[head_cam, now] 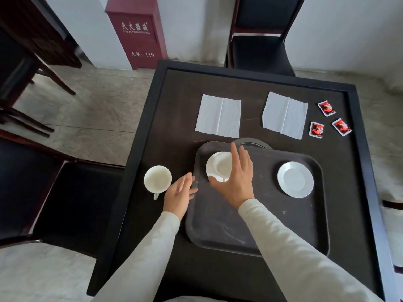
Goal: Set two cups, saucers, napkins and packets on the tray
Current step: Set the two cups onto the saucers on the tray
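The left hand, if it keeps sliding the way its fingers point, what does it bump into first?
Probably the raised rim of the dark plastic tray. The left hand points up and to the right, its fingers right beside that edge. The white ceramic cup off the tray sits to its left, out of that line. Depth is uncertain.

A dark worktop (pixel 178 101) is seen at centre. A red cabinet (pixel 137 31) is placed at upper centre, black chairs (pixel 259 51) beyond; another chair, seemingly, at lower left.
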The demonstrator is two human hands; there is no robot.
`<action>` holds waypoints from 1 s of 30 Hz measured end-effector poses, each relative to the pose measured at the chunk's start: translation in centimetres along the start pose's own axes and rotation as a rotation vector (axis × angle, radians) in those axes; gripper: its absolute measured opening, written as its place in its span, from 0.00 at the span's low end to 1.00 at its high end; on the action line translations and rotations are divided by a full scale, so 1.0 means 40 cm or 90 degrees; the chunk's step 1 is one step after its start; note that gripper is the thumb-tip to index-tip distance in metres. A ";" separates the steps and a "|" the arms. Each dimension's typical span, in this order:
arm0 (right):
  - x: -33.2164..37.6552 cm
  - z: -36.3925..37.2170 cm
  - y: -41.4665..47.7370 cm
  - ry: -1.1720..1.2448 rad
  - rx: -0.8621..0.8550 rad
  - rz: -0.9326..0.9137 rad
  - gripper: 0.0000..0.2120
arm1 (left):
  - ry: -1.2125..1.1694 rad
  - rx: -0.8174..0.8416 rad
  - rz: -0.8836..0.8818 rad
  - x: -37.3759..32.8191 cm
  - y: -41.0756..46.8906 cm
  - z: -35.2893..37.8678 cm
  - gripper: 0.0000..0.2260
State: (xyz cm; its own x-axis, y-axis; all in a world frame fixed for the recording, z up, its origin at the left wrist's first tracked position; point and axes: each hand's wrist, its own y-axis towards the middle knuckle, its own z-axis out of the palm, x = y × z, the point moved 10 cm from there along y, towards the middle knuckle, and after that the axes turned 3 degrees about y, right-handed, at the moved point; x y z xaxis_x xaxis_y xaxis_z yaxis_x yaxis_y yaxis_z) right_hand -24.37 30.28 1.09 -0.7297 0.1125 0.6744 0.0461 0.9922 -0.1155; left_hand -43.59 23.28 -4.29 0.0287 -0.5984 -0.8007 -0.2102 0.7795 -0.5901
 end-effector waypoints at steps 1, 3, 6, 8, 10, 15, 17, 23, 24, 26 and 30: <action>0.022 0.003 -0.002 0.002 -0.007 -0.015 0.53 | -0.005 -0.017 0.012 -0.013 -0.003 -0.029 0.13; 0.069 0.021 -0.012 0.011 -0.008 -0.049 0.51 | -0.014 -0.062 0.032 -0.029 -0.008 -0.103 0.09; 0.132 0.065 -0.033 0.021 0.013 -0.092 0.50 | 0.002 -0.134 0.054 -0.048 -0.015 -0.211 0.11; 0.170 0.106 -0.049 0.003 0.038 -0.119 0.51 | 0.012 -0.178 0.059 -0.053 -0.020 -0.280 0.09; 0.203 0.153 -0.066 -0.008 0.062 -0.138 0.51 | 0.026 -0.200 0.063 -0.053 -0.022 -0.329 0.09; 0.227 0.270 -0.093 0.023 0.128 -0.082 0.53 | 0.076 -0.208 0.033 -0.014 0.003 -0.384 0.09; 0.220 0.317 -0.105 0.045 0.169 -0.039 0.56 | 0.096 -0.190 0.012 0.015 0.022 -0.388 0.11; 0.201 0.400 -0.133 0.066 0.212 0.037 0.57 | 0.100 -0.109 -0.038 0.068 0.059 -0.355 0.21; 0.198 0.409 -0.137 0.067 0.214 0.049 0.57 | 0.092 -0.092 -0.045 0.072 0.063 -0.347 0.21; 0.193 0.424 -0.143 0.070 0.217 0.070 0.57 | 0.093 -0.067 -0.055 0.080 0.071 -0.334 0.21; 0.185 0.448 -0.153 0.092 0.228 0.115 0.57 | 0.097 -0.051 -0.062 0.090 0.081 -0.328 0.22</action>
State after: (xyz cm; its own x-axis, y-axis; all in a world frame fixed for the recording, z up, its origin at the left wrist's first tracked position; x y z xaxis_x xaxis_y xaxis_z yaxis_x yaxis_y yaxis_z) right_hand -42.25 24.10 -6.27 -0.6268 0.3147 0.7128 -0.0936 0.8778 -0.4698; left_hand -57.01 21.21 -7.71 -0.0937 -0.6957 -0.7122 -0.2903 0.7034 -0.6489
